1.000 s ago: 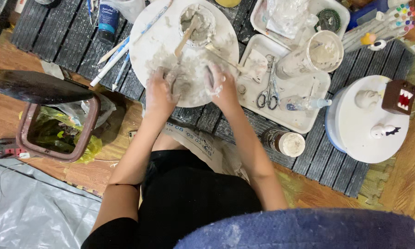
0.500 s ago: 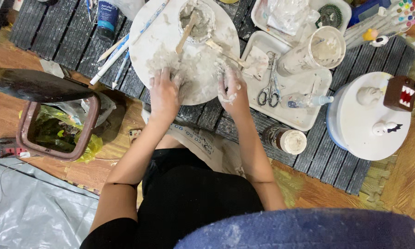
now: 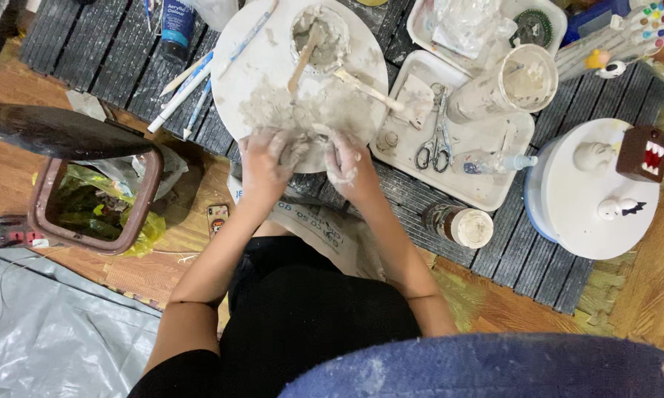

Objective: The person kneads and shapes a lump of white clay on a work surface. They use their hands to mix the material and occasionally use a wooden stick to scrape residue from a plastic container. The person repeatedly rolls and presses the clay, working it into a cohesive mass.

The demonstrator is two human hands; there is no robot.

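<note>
Both hands, left hand (image 3: 264, 158) and right hand (image 3: 346, 161), cupped together around a grey clay lump (image 3: 302, 144) at the near edge of the round white board (image 3: 258, 66), presumably to squeeze it evenly. Close by for reach: clay cup (image 3: 318, 33) with wooden stick (image 3: 302, 55), scissors (image 3: 433, 140) on a white tray (image 3: 487, 195).

Both hands have been drawn back toward the body, from the middle of the round white board (image 3: 258, 66) to its near edge. The left hand (image 3: 264, 158) and right hand (image 3: 346, 158), previously spread apart and flat on the clay smear, are now brought close together, fingers curled around a small grey clay lump (image 3: 300, 145) gripped between them. The view has been shifted slightly; more of the bin side is shown.
</note>
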